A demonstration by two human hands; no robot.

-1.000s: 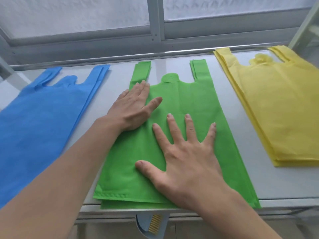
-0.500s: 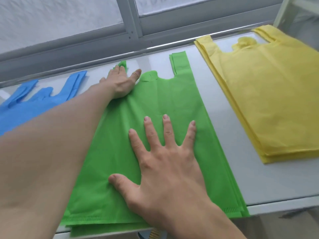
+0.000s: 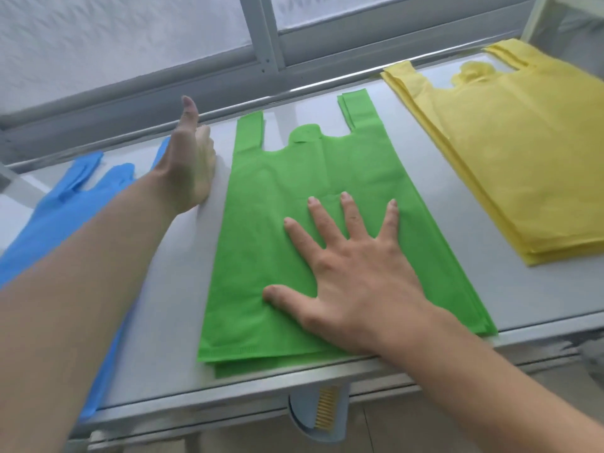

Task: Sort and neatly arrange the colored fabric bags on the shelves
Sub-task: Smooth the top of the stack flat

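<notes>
On shelf (image 3: 183, 322): right hand (image 3: 356, 273) flat, pinning green bags (image 3: 294, 197); left hand (image 3: 191, 165) open, edge-on beside them; next, square that side.

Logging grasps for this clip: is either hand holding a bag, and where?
Nothing is gripped. The right hand presses flat on the green bags; the left hand stands edge-on, open.

under the right hand's spread fingers (image 3: 346, 220) the green bags (image 3: 294, 243) are matt, fibrous non-woven cloth with a stitched-looking hem. the yellow bags (image 3: 529, 165) right of them and the blue bags (image 3: 49, 230) left look alike. the shelf (image 3: 170, 289) is smooth, faintly glossy grey; the window glass (image 3: 98, 44) beyond is frosted and textured.
</notes>
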